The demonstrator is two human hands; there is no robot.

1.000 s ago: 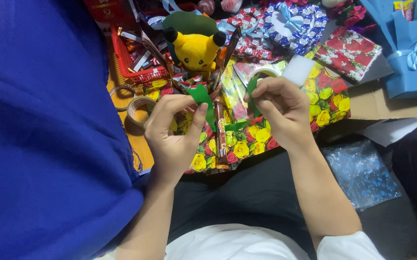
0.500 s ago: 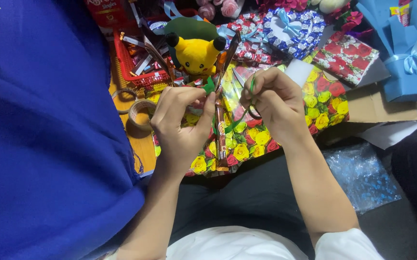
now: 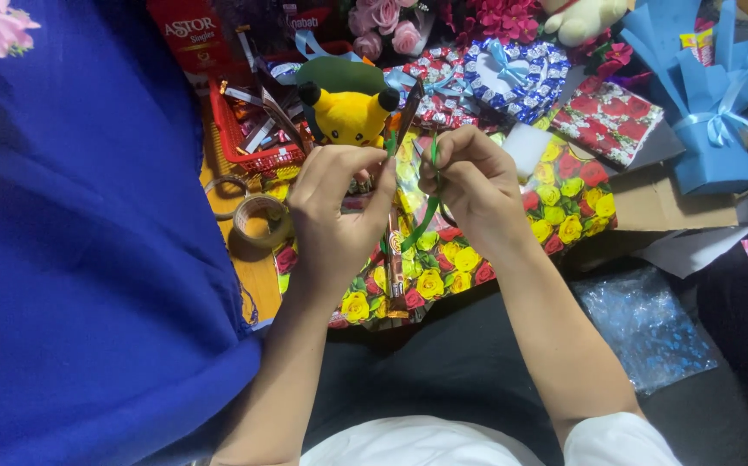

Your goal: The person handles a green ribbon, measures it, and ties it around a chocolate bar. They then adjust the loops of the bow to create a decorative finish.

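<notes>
My left hand (image 3: 339, 211) grips a long thin brown stick-shaped snack packet (image 3: 395, 259) held upright, its top end near the yellow plush. My right hand (image 3: 469, 185) pinches a narrow green ribbon (image 3: 426, 216) that curves from the fingers down towards the stick. Both hands are close together above a sheet of rose-patterned wrapping paper (image 3: 564, 198) with yellow and red flowers.
A large blue paper sheet (image 3: 89, 259) fills the left side. A yellow plush toy (image 3: 345, 116) and a red basket (image 3: 240, 142) of packets lie behind the hands. Tape rolls (image 3: 257, 220) sit left, blue wrapped bouquets (image 3: 710, 95) right, and crinkled clear plastic (image 3: 650, 328) lower right.
Both hands have risen and moved closer to the plush toy. The green ribbon, bunched between the hands before, is now drawn out into a thin strip beside the stick.
</notes>
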